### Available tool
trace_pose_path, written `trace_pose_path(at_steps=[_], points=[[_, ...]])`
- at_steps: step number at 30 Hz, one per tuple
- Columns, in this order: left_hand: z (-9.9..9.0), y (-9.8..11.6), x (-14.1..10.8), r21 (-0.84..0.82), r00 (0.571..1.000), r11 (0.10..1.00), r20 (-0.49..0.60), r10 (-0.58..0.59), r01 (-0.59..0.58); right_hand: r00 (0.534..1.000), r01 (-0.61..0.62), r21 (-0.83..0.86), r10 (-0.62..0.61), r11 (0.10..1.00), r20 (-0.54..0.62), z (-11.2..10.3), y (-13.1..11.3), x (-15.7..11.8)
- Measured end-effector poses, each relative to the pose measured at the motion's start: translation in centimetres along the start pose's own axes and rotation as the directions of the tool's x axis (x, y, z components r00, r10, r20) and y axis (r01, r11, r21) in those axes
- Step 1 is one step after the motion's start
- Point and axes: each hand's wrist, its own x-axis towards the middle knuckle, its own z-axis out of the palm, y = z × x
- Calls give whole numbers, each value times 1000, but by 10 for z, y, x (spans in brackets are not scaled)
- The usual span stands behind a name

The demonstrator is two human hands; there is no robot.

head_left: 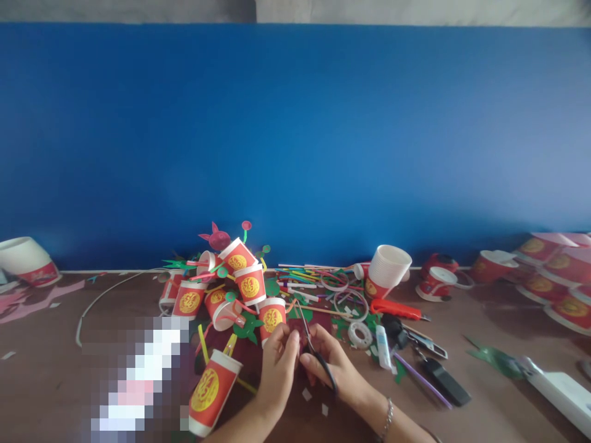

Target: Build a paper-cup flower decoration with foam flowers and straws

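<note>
Right hand (336, 364) holding scissors (316, 353), scrap (303, 342) (paper, perhaps)

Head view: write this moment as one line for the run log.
left hand: pinches dark red piece; right hand: holds scissors; left side: paper cup; right side: tape roll, white tube

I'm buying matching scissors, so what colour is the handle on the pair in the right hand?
The scissors' handle looks near-black, best seen in the head view.

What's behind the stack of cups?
Behind the stack rises the blue board. A small cup pokes out at its left edge; anything directly behind the stack is covered.
</note>
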Motion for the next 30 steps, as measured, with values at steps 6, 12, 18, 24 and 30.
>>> trace_pose_path(at_steps=[6,12,18,24,30], points=[[-1,1,0,28,1000,999,-14,28,-27,1000,21,-18,-21,1000,-6,-2,4,0],[1,7,-1,40,996,999,-81,25,-21,1000,22,-32,-22,999,-2,-3,7,0],[0,7,-1,9,993,1000,-117,25,-24,1000,11,-22,-11,1000,8,-3,6,0],[0,7,0,30,994,999,-101,36,-33,999,9,24,-10,1000,31,-3,3,1],[-1,6,0,70,997,997,-62,45,-41,1000,2,-4,-2,1000,23,-3,2,2]])
